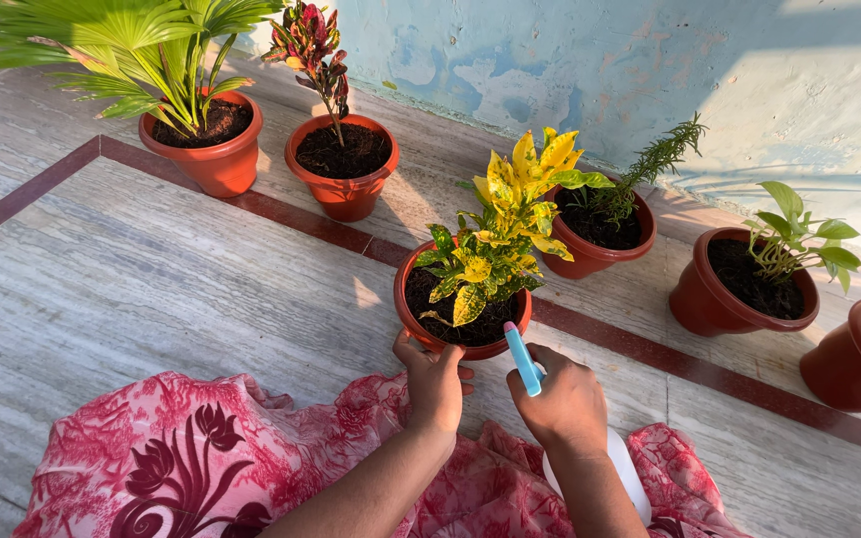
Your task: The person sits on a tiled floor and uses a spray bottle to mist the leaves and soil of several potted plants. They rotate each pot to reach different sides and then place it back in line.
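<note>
A red-brown pot (pixel 413 311) with dark soil and a yellow-green croton plant (pixel 498 229) stands on the marble floor in front of me. My left hand (pixel 435 384) rests against the pot's near rim. My right hand (pixel 560 403) grips a white spray bottle (pixel 626 476) with a light blue nozzle (pixel 522 359). The nozzle points up toward the near edge of the pot. Most of the bottle is hidden under my wrist.
Several other red pots stand along a blue wall: a palm (pixel 213 159), a red-leaved plant (pixel 343 184), a thin herb (pixel 600 254), a small green plant (pixel 719 309) and a pot cut off at right (pixel 849 374). Pink floral cloth (pixel 201 458) covers my lap.
</note>
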